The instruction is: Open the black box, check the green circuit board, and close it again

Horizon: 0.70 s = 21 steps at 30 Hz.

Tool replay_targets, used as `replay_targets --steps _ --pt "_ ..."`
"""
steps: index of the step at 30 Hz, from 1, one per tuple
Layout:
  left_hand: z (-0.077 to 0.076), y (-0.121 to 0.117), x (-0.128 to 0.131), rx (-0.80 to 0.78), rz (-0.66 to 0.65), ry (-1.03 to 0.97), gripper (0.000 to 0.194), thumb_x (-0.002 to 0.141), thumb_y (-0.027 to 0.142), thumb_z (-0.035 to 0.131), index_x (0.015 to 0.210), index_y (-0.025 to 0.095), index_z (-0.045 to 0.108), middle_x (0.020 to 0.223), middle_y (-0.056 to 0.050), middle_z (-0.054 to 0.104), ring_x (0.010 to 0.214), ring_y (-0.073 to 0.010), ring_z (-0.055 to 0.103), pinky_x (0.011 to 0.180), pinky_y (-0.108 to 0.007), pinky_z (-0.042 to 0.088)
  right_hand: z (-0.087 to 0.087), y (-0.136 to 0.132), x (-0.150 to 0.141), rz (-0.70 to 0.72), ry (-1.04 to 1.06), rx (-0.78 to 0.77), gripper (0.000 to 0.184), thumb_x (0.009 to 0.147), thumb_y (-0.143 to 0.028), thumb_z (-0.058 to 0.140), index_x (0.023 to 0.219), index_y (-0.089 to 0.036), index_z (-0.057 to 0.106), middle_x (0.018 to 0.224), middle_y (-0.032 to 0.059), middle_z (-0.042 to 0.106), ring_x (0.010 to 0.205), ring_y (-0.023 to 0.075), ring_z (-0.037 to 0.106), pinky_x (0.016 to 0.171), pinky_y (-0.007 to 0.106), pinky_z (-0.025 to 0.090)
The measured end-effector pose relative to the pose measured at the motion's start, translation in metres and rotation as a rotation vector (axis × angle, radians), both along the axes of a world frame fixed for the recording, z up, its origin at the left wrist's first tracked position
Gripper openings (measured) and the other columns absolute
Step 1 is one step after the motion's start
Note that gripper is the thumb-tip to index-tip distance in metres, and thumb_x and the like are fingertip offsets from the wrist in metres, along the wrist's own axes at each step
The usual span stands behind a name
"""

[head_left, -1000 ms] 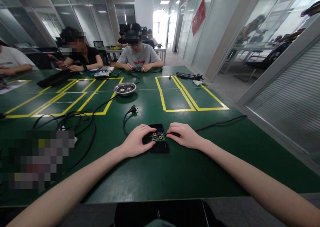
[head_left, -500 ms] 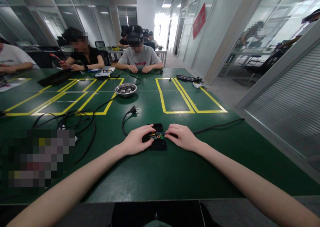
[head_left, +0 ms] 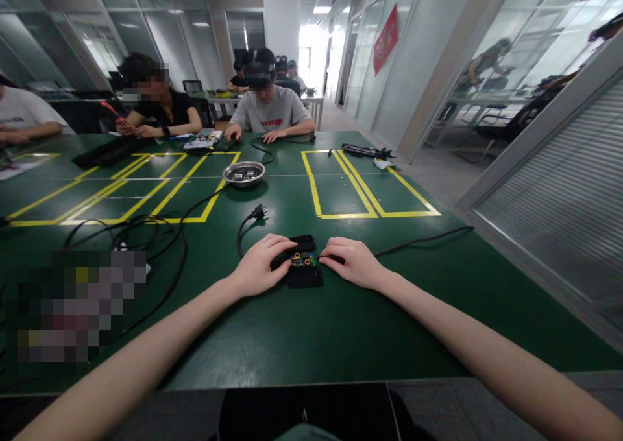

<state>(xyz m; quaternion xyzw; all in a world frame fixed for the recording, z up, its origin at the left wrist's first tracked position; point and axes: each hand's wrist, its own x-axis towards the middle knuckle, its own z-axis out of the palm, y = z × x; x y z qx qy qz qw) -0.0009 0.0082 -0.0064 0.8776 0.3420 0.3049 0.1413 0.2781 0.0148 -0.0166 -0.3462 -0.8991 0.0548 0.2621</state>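
Left hand [head_left: 257, 266] cupping board [head_left: 302, 259], grip unclear; right hand [head_left: 354, 262] pinching cable [head_left: 422, 240] at board's 3 o'clock. I'm probably aligning it; next needing steadiness.

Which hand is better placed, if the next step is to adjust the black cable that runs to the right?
Probably the right hand: it is at the right end of the circuit board, and the black cable emerges from behind it. The left hand is at the opposite end.
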Motion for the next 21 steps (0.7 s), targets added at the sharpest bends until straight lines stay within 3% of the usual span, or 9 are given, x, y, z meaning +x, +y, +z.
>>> replay_targets --steps 8,21 --pt "-0.003 0.004 0.001 -0.018 -0.042 0.118 0.035 0.098 0.033 0.063 0.130 0.019 0.065 0.134 -0.014 0.068 0.133 -0.0306 0.057 0.113 -0.052 0.047 0.000 0.000 -0.001 0.015 0.020 0.024 0.016 0.100 -0.025 0.064 0.088 -0.019 0.073 0.084 0.0055 0.070 0.079 0.0190 0.067 0.070 0.029 0.051" --pt "0.000 -0.008 0.007 -0.037 0.013 0.103 0.034 0.092 0.029 0.067 0.126 0.022 0.065 0.130 -0.012 0.068 0.128 -0.0312 0.058 0.111 -0.053 0.047 0.000 -0.001 -0.001 -0.014 0.020 0.013 0.017 0.101 -0.027 0.063 0.088 -0.020 0.073 0.083 0.0047 0.070 0.079 0.0188 0.067 0.070 0.029 0.050"
